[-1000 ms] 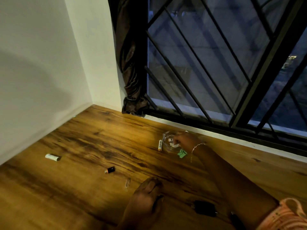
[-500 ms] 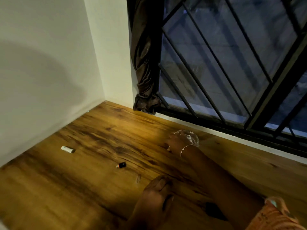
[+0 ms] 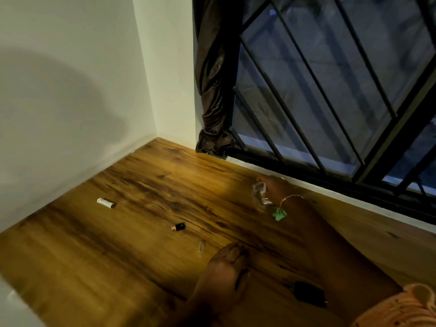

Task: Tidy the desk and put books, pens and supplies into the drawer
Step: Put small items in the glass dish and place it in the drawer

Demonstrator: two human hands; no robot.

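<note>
My right hand (image 3: pixel 274 185) reaches far across the wooden desk (image 3: pixel 118 256) near the window and grips a small clear glass dish (image 3: pixel 259 194), tipped on its side with small items inside. A green scrap (image 3: pixel 279 214) lies just below that wrist. My left hand (image 3: pixel 226 263) rests palm down on the desk in the near middle, fingers together, holding nothing. Loose on the desk lie a white battery (image 3: pixel 105 202) at the left, a black and red battery (image 3: pixel 178 226) in the middle and a small clear piece (image 3: pixel 201 246) near my left hand.
A black object (image 3: pixel 309 294) lies on the desk under my right forearm. White walls bound the desk at the left and back corner. A dark curtain (image 3: pixel 212 90) hangs beside the barred window (image 3: pixel 330 90) along the back right edge.
My right hand has lifted the glass dish from flat on the desk and tipped it on its side. The green scrap shows again. My left hand stays put; my head has turned right.
</note>
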